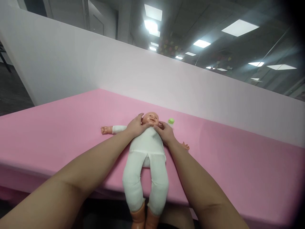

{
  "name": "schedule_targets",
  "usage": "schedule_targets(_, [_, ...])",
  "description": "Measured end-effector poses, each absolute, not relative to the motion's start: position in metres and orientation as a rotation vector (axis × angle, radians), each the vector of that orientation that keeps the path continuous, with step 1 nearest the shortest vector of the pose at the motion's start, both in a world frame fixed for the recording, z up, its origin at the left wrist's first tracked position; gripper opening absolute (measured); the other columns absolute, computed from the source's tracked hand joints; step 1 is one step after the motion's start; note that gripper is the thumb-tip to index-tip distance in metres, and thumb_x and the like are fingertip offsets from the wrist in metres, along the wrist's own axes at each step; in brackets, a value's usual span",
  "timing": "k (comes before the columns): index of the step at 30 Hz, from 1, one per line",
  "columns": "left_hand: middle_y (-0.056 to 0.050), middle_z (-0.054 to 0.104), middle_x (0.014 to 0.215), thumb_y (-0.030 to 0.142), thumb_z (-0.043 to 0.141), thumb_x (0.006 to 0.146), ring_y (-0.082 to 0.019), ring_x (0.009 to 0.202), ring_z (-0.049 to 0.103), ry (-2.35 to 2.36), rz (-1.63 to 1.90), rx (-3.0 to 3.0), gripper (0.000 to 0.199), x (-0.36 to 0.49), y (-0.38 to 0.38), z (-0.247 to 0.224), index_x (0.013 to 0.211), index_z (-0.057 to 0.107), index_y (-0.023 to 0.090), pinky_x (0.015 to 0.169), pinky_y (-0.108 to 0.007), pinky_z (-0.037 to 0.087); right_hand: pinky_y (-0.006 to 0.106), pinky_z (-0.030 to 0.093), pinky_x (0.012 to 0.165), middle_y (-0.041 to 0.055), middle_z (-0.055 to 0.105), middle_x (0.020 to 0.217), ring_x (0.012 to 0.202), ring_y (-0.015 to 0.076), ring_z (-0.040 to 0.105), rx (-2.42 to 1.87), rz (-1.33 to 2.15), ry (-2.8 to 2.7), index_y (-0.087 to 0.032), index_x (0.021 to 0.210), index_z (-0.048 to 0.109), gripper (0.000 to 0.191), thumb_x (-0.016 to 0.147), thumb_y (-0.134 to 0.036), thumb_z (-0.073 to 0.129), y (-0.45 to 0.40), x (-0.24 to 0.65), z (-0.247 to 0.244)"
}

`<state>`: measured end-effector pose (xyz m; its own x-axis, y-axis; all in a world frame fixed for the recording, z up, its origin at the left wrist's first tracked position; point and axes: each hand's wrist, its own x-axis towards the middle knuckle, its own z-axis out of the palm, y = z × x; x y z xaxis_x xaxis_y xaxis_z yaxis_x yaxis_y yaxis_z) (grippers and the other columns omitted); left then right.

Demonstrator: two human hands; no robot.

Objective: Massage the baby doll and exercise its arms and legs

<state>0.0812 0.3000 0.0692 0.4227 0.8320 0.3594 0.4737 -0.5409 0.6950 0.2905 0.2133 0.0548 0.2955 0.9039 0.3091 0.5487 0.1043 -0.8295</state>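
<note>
A baby doll (148, 141) with a white cloth body lies on its back on a pink-covered table (71, 124). Its head is at the far end, and its lower legs hang over the near edge. My left hand (137, 126) grips the doll at one side of the neck and jaw, thumb near the chin. On the other side, my right hand (167, 132) holds it likewise, fingers curled behind the neck. Both sets of fingertips are partly hidden by the doll. The doll's arms stretch out to either side, one partly covered by my right forearm.
Just beyond my right hand is a small container with a green cap (171, 121). A white wall panel (143, 73) rises along the table's back edge. Above it, lit ceiling panels (240, 28) show. My thighs are under the table's near edge.
</note>
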Motion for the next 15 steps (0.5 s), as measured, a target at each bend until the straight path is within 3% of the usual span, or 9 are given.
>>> schedule_targets(3, [-0.015, 0.057, 0.148, 0.07, 0.066, 0.083, -0.032, 0.122, 0.063, 1.111, 0.981, 2.192, 0.094, 0.0843, 0.2972, 0.0697, 0.156, 0.037, 0.021, 0.096, -0.039, 0.051, 0.042, 0.055, 0.099, 0.008, 0.072, 0.126, 0.113, 0.0276, 0.07, -1.636, 0.422, -1.376, -0.025, 0.137, 0.062, 0.074, 0.077, -0.065, 0.079, 0.2145, 0.2878, 0.0578])
schedule_targets(10, [-0.012, 0.063, 0.142, 0.066, 0.066, 0.085, -0.03, 0.115, 0.066, 1.104, 0.993, 2.233, 0.077, 0.0843, 0.2963, 0.0714, 0.146, 0.05, 0.023, 0.09, -0.038, 0.052, 0.042, 0.055, 0.097, 0.0088, 0.074, 0.122, 0.112, 0.0283, 0.069, -1.734, 0.312, -1.379, -0.025, 0.132, 0.064, 0.072, 0.078, -0.072, 0.074, 0.2159, 0.2824, 0.0616])
schedule_targets(15, [-0.014, 0.064, 0.14, 0.068, 0.064, 0.085, -0.03, 0.115, 0.067, 1.14, 0.986, 2.205, 0.082, 0.0835, 0.2972, 0.0707, 0.148, 0.047, 0.02, 0.09, -0.038, 0.051, 0.042, 0.054, 0.099, 0.0082, 0.073, 0.124, 0.113, 0.0276, 0.069, -1.703, 0.294, -1.407, -0.026, 0.13, 0.067, 0.066, 0.082, -0.071, 0.071, 0.2162, 0.2833, 0.0594])
